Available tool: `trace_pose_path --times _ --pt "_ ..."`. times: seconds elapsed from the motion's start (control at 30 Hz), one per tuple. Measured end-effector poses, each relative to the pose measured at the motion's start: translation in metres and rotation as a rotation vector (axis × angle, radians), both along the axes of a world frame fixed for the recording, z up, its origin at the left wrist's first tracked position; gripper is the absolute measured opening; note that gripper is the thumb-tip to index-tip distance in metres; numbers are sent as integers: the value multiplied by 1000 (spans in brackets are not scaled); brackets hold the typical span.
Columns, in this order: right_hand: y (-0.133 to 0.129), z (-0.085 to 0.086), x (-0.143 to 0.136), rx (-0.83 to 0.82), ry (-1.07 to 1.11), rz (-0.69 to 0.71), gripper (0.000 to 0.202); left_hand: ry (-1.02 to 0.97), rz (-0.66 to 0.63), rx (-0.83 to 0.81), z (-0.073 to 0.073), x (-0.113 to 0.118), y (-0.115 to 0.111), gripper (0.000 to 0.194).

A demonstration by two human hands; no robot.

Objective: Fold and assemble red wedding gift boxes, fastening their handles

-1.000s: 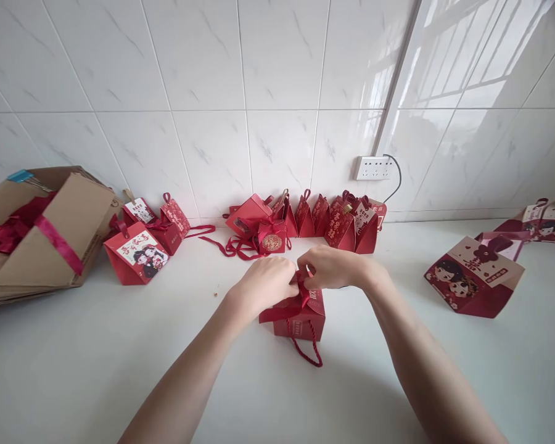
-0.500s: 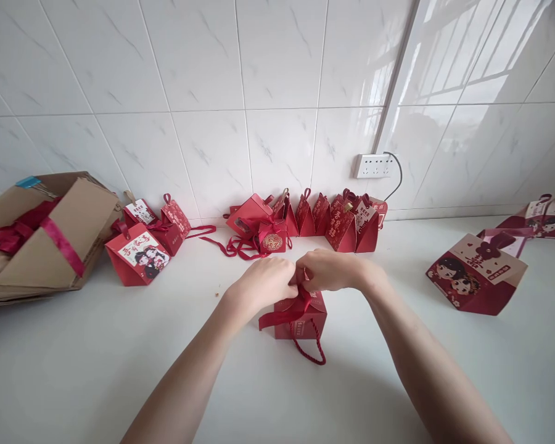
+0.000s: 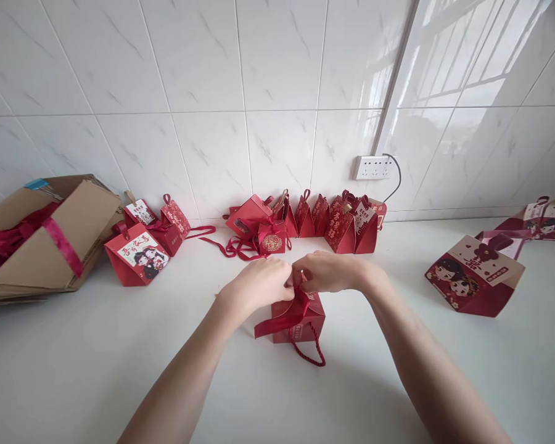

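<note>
A small red box point(image 3: 312, 324) stands on the white table in front of me, its twisted red cord handle point(image 3: 311, 359) hanging down the near side. Across the box top lies a red ribbon point(image 3: 282, 322), one wide end sticking out to the left. My left hand point(image 3: 266, 280) pinches the ribbon above the box. Touching it from the right, my right hand point(image 3: 326, 271) also has its fingers closed on the ribbon. The fingertips meet and partly hide the place where the ribbon gathers.
A cardboard box point(image 3: 81, 225) with red ribbon lies at the left. Red gift boxes point(image 3: 141, 256) stand beside it, several more point(image 3: 342, 228) line the tiled wall, and a larger one point(image 3: 476, 277) stands right. A power strip point(image 3: 374, 167) is on the wall.
Both hands have shifted very slightly left with the ribbon and box. The ribbon's left end hangs a little lower. A hand at the cardboard box on the far left has gone from view.
</note>
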State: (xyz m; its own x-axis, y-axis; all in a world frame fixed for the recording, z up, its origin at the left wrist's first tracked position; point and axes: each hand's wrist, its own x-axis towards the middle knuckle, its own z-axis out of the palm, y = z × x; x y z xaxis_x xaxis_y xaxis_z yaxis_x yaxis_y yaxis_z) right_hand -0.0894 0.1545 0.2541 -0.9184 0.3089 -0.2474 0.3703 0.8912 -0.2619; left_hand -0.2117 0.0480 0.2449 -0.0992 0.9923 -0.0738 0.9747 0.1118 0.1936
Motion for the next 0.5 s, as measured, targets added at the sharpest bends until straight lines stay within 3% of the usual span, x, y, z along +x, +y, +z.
trace_pose_path --times 0.1,0.37,0.5 --pt "0 3 3 21 -11 -17 7 22 21 -16 2 1 -1 26" --pt "-4 3 3 -21 -16 -74 10 -71 56 -55 8 -2 -3 8" --pt "-10 3 1 6 -28 -27 11 -85 48 -58 10 -5 -6 10"
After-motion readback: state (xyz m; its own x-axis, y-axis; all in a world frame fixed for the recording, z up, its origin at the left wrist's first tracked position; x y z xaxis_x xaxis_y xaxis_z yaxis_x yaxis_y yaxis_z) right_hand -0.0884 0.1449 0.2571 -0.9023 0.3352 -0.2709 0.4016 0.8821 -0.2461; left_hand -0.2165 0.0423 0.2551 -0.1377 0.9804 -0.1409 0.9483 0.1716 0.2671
